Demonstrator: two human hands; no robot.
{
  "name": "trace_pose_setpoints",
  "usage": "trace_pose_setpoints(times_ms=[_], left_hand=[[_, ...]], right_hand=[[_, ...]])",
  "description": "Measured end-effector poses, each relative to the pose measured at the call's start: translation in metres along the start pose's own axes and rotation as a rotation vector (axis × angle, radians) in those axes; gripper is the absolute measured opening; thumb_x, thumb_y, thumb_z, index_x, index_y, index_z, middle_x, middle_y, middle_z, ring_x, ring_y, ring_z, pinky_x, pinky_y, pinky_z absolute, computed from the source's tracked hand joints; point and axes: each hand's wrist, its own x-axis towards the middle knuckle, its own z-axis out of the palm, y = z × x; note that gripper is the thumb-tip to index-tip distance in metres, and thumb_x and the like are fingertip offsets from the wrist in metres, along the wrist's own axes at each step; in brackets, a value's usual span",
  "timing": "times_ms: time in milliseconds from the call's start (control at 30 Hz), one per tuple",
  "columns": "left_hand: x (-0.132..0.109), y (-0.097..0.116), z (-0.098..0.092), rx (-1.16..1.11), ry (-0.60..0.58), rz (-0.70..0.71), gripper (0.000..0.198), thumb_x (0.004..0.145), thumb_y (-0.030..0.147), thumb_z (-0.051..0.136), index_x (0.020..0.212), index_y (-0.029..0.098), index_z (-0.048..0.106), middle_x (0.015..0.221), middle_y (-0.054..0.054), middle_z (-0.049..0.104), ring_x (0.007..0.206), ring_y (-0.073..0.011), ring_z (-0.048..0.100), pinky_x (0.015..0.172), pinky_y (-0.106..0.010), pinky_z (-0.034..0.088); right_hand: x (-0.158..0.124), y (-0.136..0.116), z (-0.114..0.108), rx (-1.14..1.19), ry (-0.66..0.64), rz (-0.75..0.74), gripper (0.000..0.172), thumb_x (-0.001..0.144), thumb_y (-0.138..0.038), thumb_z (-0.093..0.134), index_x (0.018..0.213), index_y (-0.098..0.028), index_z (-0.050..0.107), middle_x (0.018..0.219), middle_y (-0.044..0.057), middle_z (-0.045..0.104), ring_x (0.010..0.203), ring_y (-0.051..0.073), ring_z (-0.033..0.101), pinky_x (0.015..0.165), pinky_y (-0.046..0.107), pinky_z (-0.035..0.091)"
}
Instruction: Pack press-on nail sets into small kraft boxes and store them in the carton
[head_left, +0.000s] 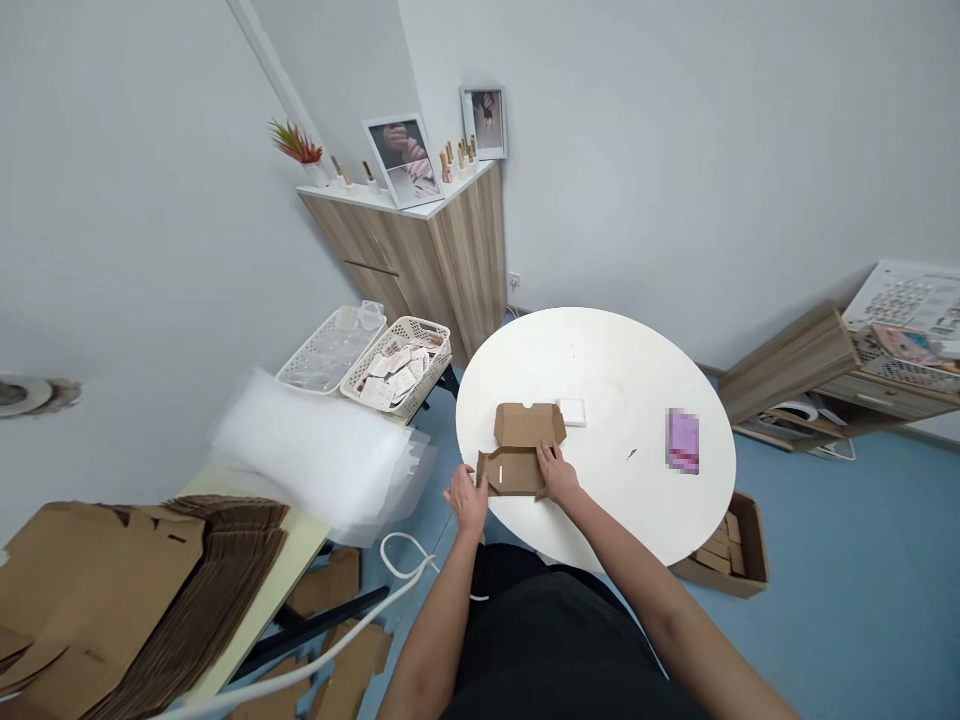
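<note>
On the round white table [600, 515]: near its edge by the wearer lies a brown cardboard box [517, 472], partly folded, its lid panel laid back on the far side; the base shows plain card with a short white bar.
Left hand [468, 497]: curled in a pinch at the box's left end, thumb and fingertips drawn together on the card there.
Right hand [556, 473]: fingers extended over the box's right end, by the fold below the lid, touching it; I cannot tell whether they close around the card.
White packet [572, 412]: flat on the tabletop, just beside the lid's right side.
Purple packet [683, 441]: toward the table's right side, well apart from the box, its detail blurred into blocks.
Front basket [435, 376]: white, perforated, filled with a loose heap of printed cards [391, 380].
Back basket [304, 387]: next to it, also white, holding clear plastic pieces [334, 345].
Floor carton [759, 545]: beside the table, topless, with small brown cardboard pieces [721, 548] inside.
Shelf basket [885, 362]: over at the right, colourful packets [904, 343] in it, too small to read.
</note>
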Motion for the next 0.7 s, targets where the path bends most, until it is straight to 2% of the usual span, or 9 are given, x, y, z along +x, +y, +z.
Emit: trace_pose_setpoints(times_ms=[100,167,300,367,500,567,700], left_hand=[[-0.007,-0.003,0.005,-0.045,-0.061,-0.009,0.012,0.087,0.029,0.054,0.095,0.021,0.05,0.076,0.002,0.058,0.082,-0.0204,0.061,0.082,-0.034,0.038],[-0.011,-0.003,0.008,-0.073,-0.086,-0.029,0.017,0.087,0.03,0.054,0.101,0.021,0.049,0.078,0.001,0.059,0.081,-0.0199,0.062,0.079,-0.032,0.04],[-0.008,-0.003,0.011,-0.116,-0.05,-0.054,0.033,0.084,0.032,0.058,0.114,0.02,0.049,0.099,-0.006,0.063,0.094,-0.0228,0.062,0.081,-0.034,0.044],[-0.003,-0.004,0.01,-0.178,-0.076,-0.088,0.033,0.084,0.031,0.057,0.113,0.018,0.052,0.107,-0.01,0.062,0.101,-0.0241,0.06,0.085,-0.035,0.045],[0.008,-0.008,0.009,-0.281,-0.242,-0.159,0.021,0.081,0.02,0.056,0.101,0.019,0.063,0.094,-0.007,0.069,0.091,-0.0214,0.065,0.082,-0.032,0.049],[0.011,-0.008,0.009,-0.286,-0.277,-0.148,0.024,0.078,0.017,0.058,0.1,0.02,0.065,0.089,-0.005,0.07,0.086,-0.0199,0.066,0.078,-0.03,0.05],[0.016,-0.007,0.009,-0.264,-0.335,-0.105,0.03,0.072,0.017,0.063,0.102,0.019,0.065,0.089,-0.005,0.069,0.088,-0.0214,0.065,0.08,-0.031,0.049]], right_hand=[[0.001,0.001,0.001,-0.004,0.01,-0.008,0.126,0.056,-0.038,0.088,0.154,-0.025,0.011,0.161,0.011,0.014,0.146,0.034,0.011,0.095,0.043,0.052],[0.003,0.002,0.004,0.01,0.016,-0.021,0.127,0.055,-0.038,0.088,0.154,-0.025,0.01,0.161,0.011,0.014,0.146,0.034,0.011,0.096,0.043,0.052],[0.006,0.004,0.008,0.023,0.019,-0.027,0.128,0.055,-0.038,0.088,0.155,-0.024,0.009,0.162,0.01,0.012,0.146,0.036,0.009,0.098,0.045,0.05],[0.008,0.004,0.01,0.025,0.02,-0.022,0.128,0.055,-0.037,0.088,0.155,-0.024,0.009,0.162,0.01,0.012,0.147,0.036,0.009,0.098,0.046,0.05],[0.01,0.005,0.013,0.048,0.03,-0.024,0.13,0.053,-0.037,0.089,0.155,-0.025,0.008,0.161,0.011,0.013,0.147,0.036,0.008,0.098,0.046,0.05],[0.01,0.005,0.014,0.054,0.034,-0.026,0.131,0.052,-0.038,0.089,0.155,-0.025,0.008,0.161,0.011,0.012,0.147,0.037,0.008,0.099,0.047,0.049],[0.009,0.004,0.011,0.041,0.024,-0.033,0.134,0.05,-0.039,0.09,0.155,-0.025,0.009,0.161,0.012,0.012,0.147,0.037,0.009,0.099,0.048,0.048]])
